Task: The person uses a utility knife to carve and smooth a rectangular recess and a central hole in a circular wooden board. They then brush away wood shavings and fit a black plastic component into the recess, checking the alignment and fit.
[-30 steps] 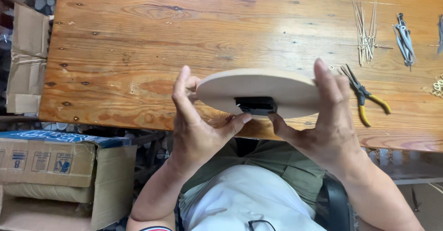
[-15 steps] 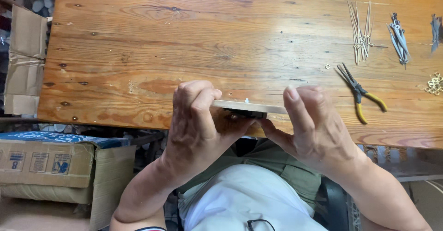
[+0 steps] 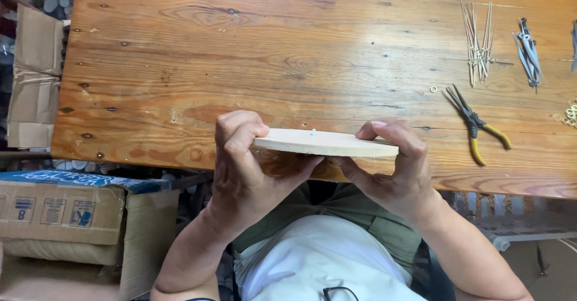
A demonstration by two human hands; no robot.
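Both hands, left hand (image 3: 240, 168) and right hand (image 3: 399, 172), clamp the round wooden disc (image 3: 324, 143) edge-on between them above the counter (image 3: 270, 54). Its underside is hidden.

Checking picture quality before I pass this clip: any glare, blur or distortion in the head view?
Head view: sharp overall; soft glare on the wooden table near the thin sticks; the wooden disc and both hands, left, right, are crisp; table edges tilt slightly from the wide lens.

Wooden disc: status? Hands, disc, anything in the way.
Left hand and right hand both grip the wooden disc, one at each end. Disc nearly edge-on, level, above the table edge. Pliers lie apart to the right; nothing blocking.
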